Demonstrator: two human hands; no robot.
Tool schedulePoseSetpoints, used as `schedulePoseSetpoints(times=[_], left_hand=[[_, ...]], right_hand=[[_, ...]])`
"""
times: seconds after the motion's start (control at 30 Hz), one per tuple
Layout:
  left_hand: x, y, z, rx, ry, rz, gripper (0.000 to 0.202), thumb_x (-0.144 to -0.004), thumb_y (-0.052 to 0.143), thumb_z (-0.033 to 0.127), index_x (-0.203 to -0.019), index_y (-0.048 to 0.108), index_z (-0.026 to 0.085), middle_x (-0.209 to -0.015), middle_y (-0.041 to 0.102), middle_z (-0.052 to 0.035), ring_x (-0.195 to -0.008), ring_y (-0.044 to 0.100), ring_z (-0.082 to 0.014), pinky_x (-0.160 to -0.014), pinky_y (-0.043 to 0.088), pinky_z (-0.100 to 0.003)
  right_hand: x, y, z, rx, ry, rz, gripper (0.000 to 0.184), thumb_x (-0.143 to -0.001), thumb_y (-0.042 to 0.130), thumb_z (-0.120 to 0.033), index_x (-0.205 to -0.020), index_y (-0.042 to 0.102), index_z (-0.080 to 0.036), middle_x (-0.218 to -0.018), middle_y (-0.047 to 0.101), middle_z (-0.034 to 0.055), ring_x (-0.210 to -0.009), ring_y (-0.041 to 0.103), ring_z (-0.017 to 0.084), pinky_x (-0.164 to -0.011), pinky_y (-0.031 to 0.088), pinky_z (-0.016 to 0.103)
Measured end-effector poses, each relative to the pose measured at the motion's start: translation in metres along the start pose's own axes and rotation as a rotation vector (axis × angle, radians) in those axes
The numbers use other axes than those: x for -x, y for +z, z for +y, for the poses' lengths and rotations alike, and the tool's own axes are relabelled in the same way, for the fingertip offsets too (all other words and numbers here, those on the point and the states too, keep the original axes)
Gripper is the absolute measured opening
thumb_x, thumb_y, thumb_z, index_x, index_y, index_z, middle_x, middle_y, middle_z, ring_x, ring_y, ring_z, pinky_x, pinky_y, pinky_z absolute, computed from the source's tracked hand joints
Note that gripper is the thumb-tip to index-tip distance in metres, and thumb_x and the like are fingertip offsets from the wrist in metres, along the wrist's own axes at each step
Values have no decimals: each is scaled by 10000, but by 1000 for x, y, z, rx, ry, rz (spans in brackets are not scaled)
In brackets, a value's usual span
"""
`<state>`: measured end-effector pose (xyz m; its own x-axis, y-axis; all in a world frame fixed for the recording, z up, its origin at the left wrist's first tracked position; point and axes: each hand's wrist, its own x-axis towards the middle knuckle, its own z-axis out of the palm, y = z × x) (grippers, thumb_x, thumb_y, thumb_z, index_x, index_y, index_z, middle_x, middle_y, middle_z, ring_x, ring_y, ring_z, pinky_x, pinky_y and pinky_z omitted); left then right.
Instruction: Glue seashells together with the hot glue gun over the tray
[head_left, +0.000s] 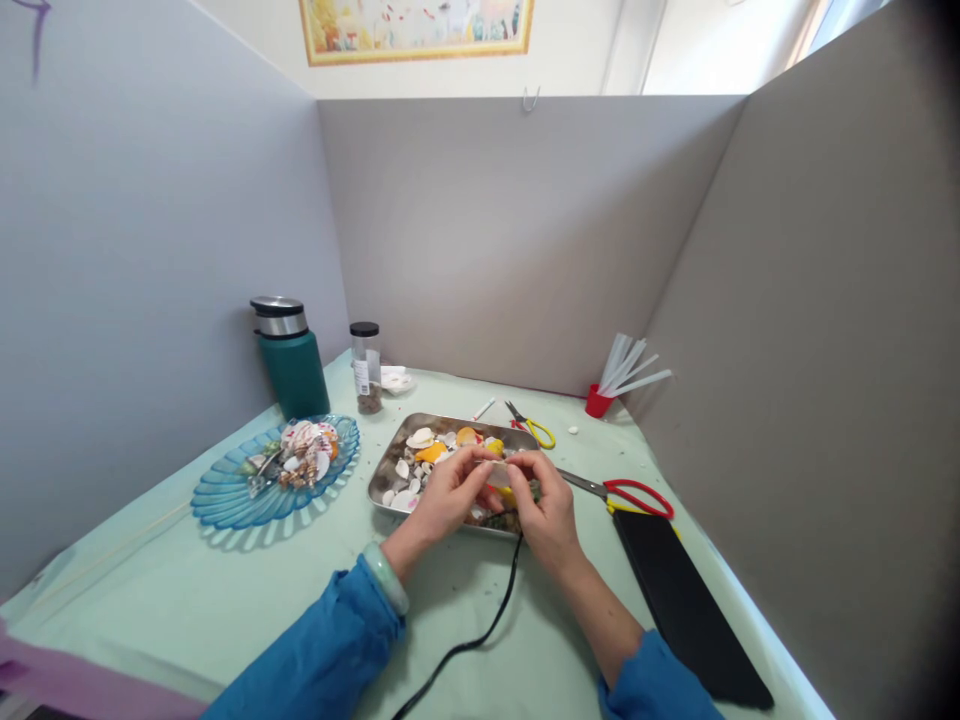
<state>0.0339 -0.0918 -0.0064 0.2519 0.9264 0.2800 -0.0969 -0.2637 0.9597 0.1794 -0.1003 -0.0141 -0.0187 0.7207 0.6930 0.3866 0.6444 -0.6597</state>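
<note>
Pale-green tabletop [225, 590]; hands pinch small translucent piece [491, 463].

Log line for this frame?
left hand + right hand: pinching small pale piece | below: rectangular steel tray of seashells | beside: blue glass plate, red-handled scissors

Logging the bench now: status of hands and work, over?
Both grips shut: left hand and right hand pinch a small pale piece. Held over the tray of shells. A black cord runs below the wrists.
</note>
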Motion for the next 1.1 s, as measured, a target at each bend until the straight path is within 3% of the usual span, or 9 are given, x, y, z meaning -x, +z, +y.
schedulePoseSetpoints(times=[0.23, 0.6, 1.1], left_hand=[[1, -3, -5, -95, -3, -29, 294, -855, 529, 421, -962, 579, 152, -569, 602, 8, -493, 621, -151, -479, 469, -232], [2, 0, 2, -36, -43, -30, 276, -846, 526, 437, -902, 501, 168, -465, 568, 42, -407, 586, -132, -405, 381, -181], [0, -2, -4, -39, -54, -6, 265, -835, 560, 425, -818, 495, 169, -569, 543, 53, -417, 606, -119, -378, 347, -169]], right_hand=[[-1, 2, 1, -1, -64, 7, 67, -889, 524, -204, -852, 579, -198, -824, 572, 15, -778, 547, 155, -709, 442, 276], [-1, 3, 2, 8, -69, 29, 77, -885, 527, -183, -817, 562, -193, -793, 559, 6, -746, 536, 144, -688, 426, 263], [2, 6, 4, 119, -52, 36, 139, -876, 519, -231, -742, 522, -192, -715, 541, 2, -673, 517, 148, -638, 413, 273]])
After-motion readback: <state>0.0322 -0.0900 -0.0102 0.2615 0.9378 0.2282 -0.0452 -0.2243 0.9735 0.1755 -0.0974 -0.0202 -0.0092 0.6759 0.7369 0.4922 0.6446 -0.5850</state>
